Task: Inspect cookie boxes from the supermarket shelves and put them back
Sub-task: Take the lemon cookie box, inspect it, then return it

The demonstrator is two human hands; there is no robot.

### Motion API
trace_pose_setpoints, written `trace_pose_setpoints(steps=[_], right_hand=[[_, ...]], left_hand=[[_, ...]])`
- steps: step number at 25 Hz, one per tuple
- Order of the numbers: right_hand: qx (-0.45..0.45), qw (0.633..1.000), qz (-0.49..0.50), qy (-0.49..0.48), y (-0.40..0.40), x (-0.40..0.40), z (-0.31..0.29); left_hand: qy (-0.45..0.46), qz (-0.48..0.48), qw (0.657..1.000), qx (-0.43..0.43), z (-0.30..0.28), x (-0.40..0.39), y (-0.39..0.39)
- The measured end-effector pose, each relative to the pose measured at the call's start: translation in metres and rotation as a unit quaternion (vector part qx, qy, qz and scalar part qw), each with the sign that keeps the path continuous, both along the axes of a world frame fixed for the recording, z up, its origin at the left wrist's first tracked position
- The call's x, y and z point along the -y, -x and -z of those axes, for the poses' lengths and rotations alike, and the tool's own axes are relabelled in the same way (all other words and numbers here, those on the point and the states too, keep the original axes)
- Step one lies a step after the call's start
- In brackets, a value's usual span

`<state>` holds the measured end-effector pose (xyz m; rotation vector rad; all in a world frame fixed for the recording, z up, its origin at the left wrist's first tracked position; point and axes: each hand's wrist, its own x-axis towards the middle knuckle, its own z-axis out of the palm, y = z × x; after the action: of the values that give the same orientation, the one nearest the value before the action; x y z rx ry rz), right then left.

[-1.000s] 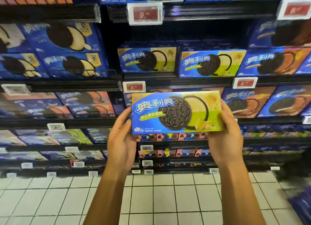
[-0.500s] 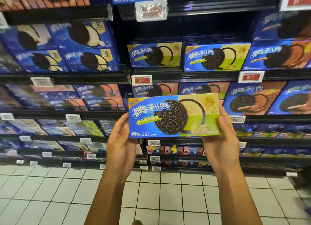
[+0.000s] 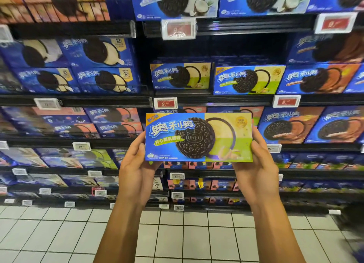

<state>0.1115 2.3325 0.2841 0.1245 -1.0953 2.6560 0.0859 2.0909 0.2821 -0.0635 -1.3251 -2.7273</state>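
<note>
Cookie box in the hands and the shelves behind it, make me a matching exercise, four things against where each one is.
Things:
1. held cookie box
2. left hand
3. coconut box
4. matching green box

Places:
A. top shelf
B. shelf above the held box, right of an identical box
C. gripping the box's blue end
D. between both hands, front facing the camera

Pairs: 1-D, 2-C, 3-A, 4-B

Two bare forearms — left hand [image 3: 136, 176], right hand [image 3: 256, 176] — unsleeved, ringless.
</note>
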Motion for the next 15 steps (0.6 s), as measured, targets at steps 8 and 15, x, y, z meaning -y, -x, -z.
trace_pose_setpoints(steps=[8, 15], right_hand=[[0.035, 0.999, 0.024, 0.012, -0.001, -0.007, 0.017], [0.169, 0.985, 0.021, -0.039, 0.014, -0.008, 0.051]], left_hand=[[0.03, 0.009, 0.999, -0.024, -0.005, -0.003, -0.01], [0.12, 0.033, 0.991, -0.059, -0.023, -0.033, -0.022]])
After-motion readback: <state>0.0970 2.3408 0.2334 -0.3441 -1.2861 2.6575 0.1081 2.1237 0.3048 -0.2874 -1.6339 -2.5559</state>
